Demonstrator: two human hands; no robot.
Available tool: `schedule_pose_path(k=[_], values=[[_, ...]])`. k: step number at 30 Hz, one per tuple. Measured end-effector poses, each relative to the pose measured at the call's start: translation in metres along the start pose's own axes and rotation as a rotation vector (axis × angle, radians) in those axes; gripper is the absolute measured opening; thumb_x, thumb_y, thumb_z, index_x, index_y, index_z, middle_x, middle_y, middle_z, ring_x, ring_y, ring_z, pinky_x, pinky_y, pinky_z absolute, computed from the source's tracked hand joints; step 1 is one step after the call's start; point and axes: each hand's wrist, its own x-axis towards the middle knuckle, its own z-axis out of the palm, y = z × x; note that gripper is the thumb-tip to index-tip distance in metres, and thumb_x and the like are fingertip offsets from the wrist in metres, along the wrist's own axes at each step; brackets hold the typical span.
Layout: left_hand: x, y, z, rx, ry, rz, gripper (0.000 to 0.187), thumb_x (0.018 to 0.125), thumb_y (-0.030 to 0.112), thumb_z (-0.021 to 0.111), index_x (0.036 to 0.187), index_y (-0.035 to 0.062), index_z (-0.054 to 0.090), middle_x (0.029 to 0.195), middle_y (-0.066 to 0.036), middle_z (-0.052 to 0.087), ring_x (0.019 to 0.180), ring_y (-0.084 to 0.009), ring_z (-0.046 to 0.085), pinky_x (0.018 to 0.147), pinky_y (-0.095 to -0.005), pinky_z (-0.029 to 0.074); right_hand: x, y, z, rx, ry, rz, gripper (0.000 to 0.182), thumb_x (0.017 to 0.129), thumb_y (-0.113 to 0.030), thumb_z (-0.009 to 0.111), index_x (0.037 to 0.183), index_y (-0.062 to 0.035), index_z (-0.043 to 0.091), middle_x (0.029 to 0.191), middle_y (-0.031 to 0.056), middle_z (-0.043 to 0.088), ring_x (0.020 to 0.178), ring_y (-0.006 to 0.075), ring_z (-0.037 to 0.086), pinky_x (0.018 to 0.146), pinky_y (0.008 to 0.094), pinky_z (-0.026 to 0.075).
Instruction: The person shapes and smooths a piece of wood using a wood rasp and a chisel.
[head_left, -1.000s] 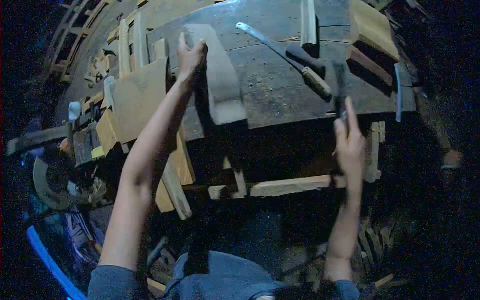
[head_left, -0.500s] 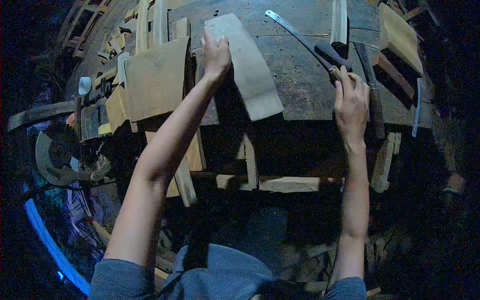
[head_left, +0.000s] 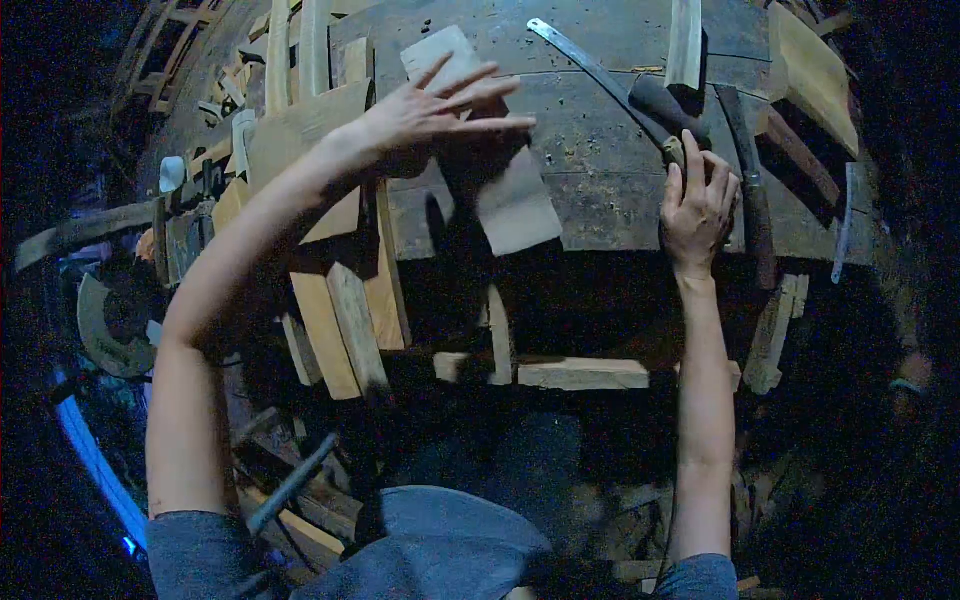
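Observation:
My left hand is open, its fingers spread over a pale, tapering board that lies on the workbench. The hand and its shadow cover the board's middle. My right hand has its fingers bent round the near end of a long, narrow blade, where a bit of light wooden handle shows at the fingertips. That metal strip curves away to the far left, with a hole at its tip. A dark rounded piece lies just beyond the right hand, and a long dark tool beside it.
Wood blocks and a thin metal strip lie at the right. A wide wooden piece and upright battens stand at the left. Offcuts lie below the bench, near a wooden crossbar.
My left hand has turned from beside the board to spread across it, its elbow swinging out left. The wide wooden piece has shifted a little. My right hand stays at the blade's end.

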Motion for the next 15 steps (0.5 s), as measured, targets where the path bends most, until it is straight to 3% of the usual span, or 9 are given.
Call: schedule_pose_path(k=[1, 4, 5, 8, 9, 10, 12, 14, 15], values=[[0.011, -0.003, 0.010, 0.064, 0.141, 0.067, 0.085, 0.083, 0.011, 0.054, 0.149, 0.0376, 0.007, 0.153, -0.006, 0.022, 0.140, -0.0238, 0.026, 0.115, -0.0538, 0.012, 0.000, 0.000, -0.001, -0.004, 0.004, 0.002, 0.039, 0.088, -0.015, 0.058, 0.127, -0.0139, 0.055, 0.103, 0.0107, 0.052, 0.096, 0.0299, 0.051, 0.087, 0.0405, 0.041], [0.024, -0.029, 0.019, 0.001, 0.107, 0.219, 0.080, 0.083, 0.014, 0.054, 0.149, 0.0325, 0.012, 0.141, -0.007, 0.039, 0.132, -0.0232, 0.039, 0.116, -0.0529, 0.014, 0.002, -0.002, -0.006, 0.001, -0.027, 0.044, 0.039, 0.087, -0.016, 0.058, 0.127, -0.0150, 0.056, 0.102, 0.0099, 0.052, 0.095, 0.0295, 0.051, 0.087, 0.0406, 0.041], [0.029, -0.025, 0.021, 0.023, 0.205, 0.224, 0.076, 0.083, 0.017, 0.054, 0.148, 0.0289, 0.017, 0.127, -0.008, 0.049, 0.123, -0.0213, 0.049, 0.116, -0.0521, 0.014, 0.003, -0.003, -0.008, 0.017, -0.030, 0.046, 0.039, 0.087, -0.017, 0.059, 0.126, -0.0155, 0.056, 0.101, 0.0098, 0.052, 0.095, 0.0291, 0.051, 0.087, 0.0402, 0.041], [0.026, -0.003, -0.026, -0.204, 0.224, 0.154, 0.073, 0.077, 0.015, 0.058, 0.143, 0.0244, 0.030, 0.116, -0.012, 0.049, 0.111, -0.0267, 0.050, 0.105, -0.0433, 0.037, 0.004, 0.002, -0.005, 0.045, -0.024, 0.057, 0.041, 0.085, -0.019, 0.060, 0.126, -0.0167, 0.057, 0.101, 0.0095, 0.052, 0.094, 0.0281, 0.052, 0.086, 0.0396, 0.042], [0.025, 0.010, -0.046, -0.462, 0.218, 0.083, 0.072, 0.075, 0.011, 0.057, 0.142, 0.0227, 0.032, 0.110, -0.012, 0.047, 0.105, -0.0285, 0.049, 0.090, -0.0402, 0.047, 0.003, 0.001, -0.005, 0.026, -0.022, 0.050, 0.041, 0.085, -0.018, 0.060, 0.126, -0.0169, 0.057, 0.101, 0.0092, 0.052, 0.094, 0.0278, 0.052, 0.086, 0.0399, 0.042], [0.025, 0.021, -0.049, -0.481, 0.283, 0.043, 0.079, 0.070, 0.017, 0.067, 0.141, 0.0234, 0.032, 0.108, -0.013, 0.046, 0.104, -0.0293, 0.050, 0.084, -0.0411, 0.048, 0.004, 0.000, -0.005, 0.013, -0.021, 0.040, 0.042, 0.085, -0.017, 0.061, 0.126, -0.0171, 0.057, 0.101, 0.0089, 0.052, 0.094, 0.0276, 0.052, 0.085, 0.0401, 0.042], [0.016, 0.035, -0.108, -0.892, -0.050, -0.038, 0.093, 0.061, 0.026, 0.078, 0.141, 0.0188, 0.031, 0.108, -0.015, 0.045, 0.104, -0.0330, 0.050, 0.082, -0.0422, 0.048, 0.003, -0.002, -0.006, 0.020, -0.023, 0.057, 0.043, 0.083, -0.016, 0.061, 0.126, -0.0173, 0.057, 0.101, 0.0081, 0.053, 0.096, 0.0273, 0.052, 0.085, 0.0407, 0.042], [0.008, 0.074, -0.091, -1.314, 0.000, -0.096, 0.104, 0.056, 0.037, 0.084, 0.141, 0.0094, 0.030, 0.111, -0.018, 0.044, 0.107, -0.0349, 0.048, 0.089, -0.0432, 0.045, 0.000, 0.003, -0.001, 0.080, -0.038, 0.079, 0.043, 0.083, -0.015, 0.062, 0.125, -0.0175, 0.058, 0.102, 0.0079, 0.053, 0.097, 0.0268, 0.051, 0.087, 0.0401, 0.042], [0.002, 0.094, -0.090, -1.501, -0.017, -0.149, 0.104, 0.059, 0.033, 0.084, 0.141, 0.0052, 0.027, 0.119, -0.016, 0.044, 0.116, -0.0304, 0.043, 0.097, -0.0402, 0.037, 0.003, -0.001, -0.006, 0.057, -0.016, 0.077, 0.041, 0.083, -0.014, 0.062, 0.124, -0.0160, 0.059, 0.101, 0.0085, 0.053, 0.096, 0.0267, 0.051, 0.088, 0.0395, 0.041]])
